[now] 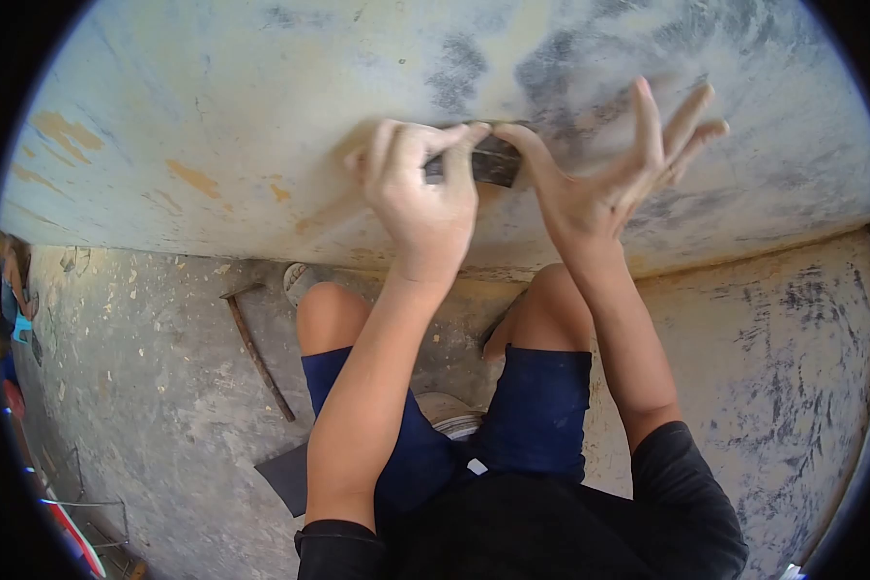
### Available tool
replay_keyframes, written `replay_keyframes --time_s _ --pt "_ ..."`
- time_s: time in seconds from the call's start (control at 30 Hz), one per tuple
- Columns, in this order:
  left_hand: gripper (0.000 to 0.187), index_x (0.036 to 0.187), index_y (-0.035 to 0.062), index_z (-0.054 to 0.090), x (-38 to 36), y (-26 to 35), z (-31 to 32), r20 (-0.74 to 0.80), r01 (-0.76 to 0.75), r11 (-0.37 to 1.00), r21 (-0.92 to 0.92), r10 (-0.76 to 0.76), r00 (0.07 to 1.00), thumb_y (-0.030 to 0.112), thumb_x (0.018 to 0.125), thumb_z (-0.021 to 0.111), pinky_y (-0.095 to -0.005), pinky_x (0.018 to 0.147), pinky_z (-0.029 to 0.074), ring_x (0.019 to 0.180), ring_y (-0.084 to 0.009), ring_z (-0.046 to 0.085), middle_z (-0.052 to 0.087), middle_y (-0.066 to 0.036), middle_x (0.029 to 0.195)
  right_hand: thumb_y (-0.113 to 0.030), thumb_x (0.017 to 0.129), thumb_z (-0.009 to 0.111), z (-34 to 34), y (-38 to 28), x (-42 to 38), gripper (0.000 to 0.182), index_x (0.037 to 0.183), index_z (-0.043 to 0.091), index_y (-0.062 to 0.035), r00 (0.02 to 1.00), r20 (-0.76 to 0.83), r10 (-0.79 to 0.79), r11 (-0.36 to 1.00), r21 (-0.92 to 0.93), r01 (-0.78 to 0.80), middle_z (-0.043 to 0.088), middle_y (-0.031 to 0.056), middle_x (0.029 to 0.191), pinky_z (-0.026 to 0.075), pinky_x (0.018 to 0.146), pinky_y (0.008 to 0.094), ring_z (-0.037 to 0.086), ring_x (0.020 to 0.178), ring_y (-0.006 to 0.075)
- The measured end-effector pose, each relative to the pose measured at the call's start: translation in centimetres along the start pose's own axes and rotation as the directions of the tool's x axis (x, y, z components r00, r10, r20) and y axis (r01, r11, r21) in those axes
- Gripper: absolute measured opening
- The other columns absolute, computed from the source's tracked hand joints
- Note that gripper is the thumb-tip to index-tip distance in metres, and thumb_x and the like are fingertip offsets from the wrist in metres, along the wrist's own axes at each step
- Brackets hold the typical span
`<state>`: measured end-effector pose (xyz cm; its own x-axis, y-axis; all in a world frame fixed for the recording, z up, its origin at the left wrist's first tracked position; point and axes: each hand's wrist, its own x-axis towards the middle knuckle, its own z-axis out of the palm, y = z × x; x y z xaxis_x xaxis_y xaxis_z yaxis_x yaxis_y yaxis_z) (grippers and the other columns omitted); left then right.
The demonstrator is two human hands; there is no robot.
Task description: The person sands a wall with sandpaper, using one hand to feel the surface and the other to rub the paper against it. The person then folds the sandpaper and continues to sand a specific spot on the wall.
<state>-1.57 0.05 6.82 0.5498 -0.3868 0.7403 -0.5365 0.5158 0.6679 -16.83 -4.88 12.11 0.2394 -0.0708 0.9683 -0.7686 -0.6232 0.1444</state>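
A small, dark rectangular piece of sandpaper [496,160] is against a pale, patchy curved surface [290,126]. My left hand [420,184] is closed, its thumb and fingers pinching the piece's left part. Beside it, my right hand [604,188] has its thumb reaching to the upper right edge of the sandpaper. The other fingers of that hand are stretched out and spread, away from the piece. Part of the sandpaper is hidden behind my left thumb.
A hammer [259,353] lies on the concrete floor [164,387] to the left. Near my left thigh is a dark sheet [285,480]. I sit with bent knees under the curved surface's lower edge. Metal rods and part of another person [12,280] show at the far left.
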Motion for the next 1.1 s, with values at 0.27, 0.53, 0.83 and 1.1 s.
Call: replay_keyframes --time_s 0.27,0.53,0.83,1.1 --pt "0.019 0.081 0.0145 0.071 0.9 -0.8 -0.4 -0.082 0.038 0.998 -0.043 -0.041 0.996 0.016 0.085 0.089 -0.0336 0.085 0.035 0.073 -0.0129 0.055 0.067 0.007 0.076 -0.054 0.064 0.100 1.0 -2.2 1.3 0.121 0.159 0.036 -0.0149 0.999 0.045 0.005 1.000 -0.029 -0.003 0.010 0.0297 0.174 -0.001 0.126 0.0737 -0.004 0.161 0.0510" --pt "0.018 0.082 0.0140 0.072 0.2 0.2 -0.1 -0.014 0.010 0.999 0.037 -0.010 1.000 0.014 0.084 0.089 -0.0330 0.085 0.035 0.074 -0.0129 0.057 0.067 0.007 0.075 -0.053 0.062 0.100 1.0 -0.1 0.7 0.119 0.160 0.041 -0.0176 0.996 -0.077 -0.038 0.991 0.124 0.047 0.016 0.0353 0.172 -0.009 0.124 0.0715 -0.005 0.161 0.0539" --pt "0.019 0.083 0.0084 0.072 0.0 0.7 0.1 0.023 -0.006 0.999 0.037 0.005 1.000 0.013 0.085 0.090 -0.0331 0.079 0.040 0.076 -0.0143 0.057 0.065 0.002 0.080 -0.052 0.064 0.100 -0.3 -0.3 0.3 0.118 0.159 0.040 -0.0154 1.000 -0.024 0.020 0.995 0.094 -0.018 0.011 0.0354 0.173 -0.011 0.123 0.0719 -0.008 0.161 0.0541" --pt "0.017 0.081 0.0130 0.071 1.1 0.0 -0.7 -0.033 0.031 0.999 0.040 -0.030 0.999 0.013 0.085 0.088 -0.0332 0.085 0.034 0.073 -0.0135 0.056 0.068 0.006 0.078 -0.051 0.065 0.101 0.6 -1.7 1.1 0.128 0.161 0.027 -0.0109 0.999 0.044 -0.003 1.000 -0.022 0.003 0.011 0.0368 0.170 -0.005 0.124 0.0736 -0.006 0.160 0.0545"
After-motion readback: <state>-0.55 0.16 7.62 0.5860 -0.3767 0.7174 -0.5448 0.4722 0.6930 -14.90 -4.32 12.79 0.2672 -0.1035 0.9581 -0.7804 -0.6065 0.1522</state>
